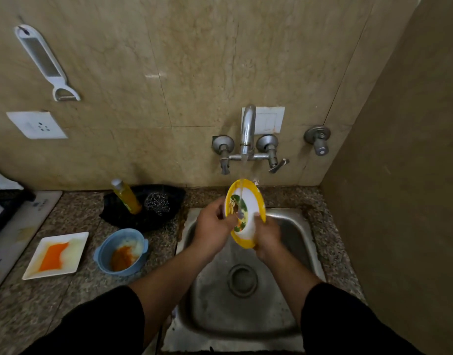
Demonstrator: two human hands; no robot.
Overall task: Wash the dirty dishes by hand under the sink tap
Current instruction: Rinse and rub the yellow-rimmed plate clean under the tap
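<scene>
Yellow-rimmed white round plate [253, 201] was held tilted over steel sink [292, 226], under running chrome tap [247, 129]. Left hand [211, 228] fingers curled round left rim; right hand [268, 235] pinched lower rim. Judged light, stiff, wet-slippery: grip opposite rims

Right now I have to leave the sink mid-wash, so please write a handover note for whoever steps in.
Left hand: grip on the left rim of the yellow-rimmed round white plate.
Right hand: grip on its lower edge.
Plate is tilted under the running steel tap, over the steel sink; food bits show on it.
Done: no washed dish in view.
To do: finish it, then the blue plastic bowl and square white plate, both orange-stained, on the counter.
</scene>
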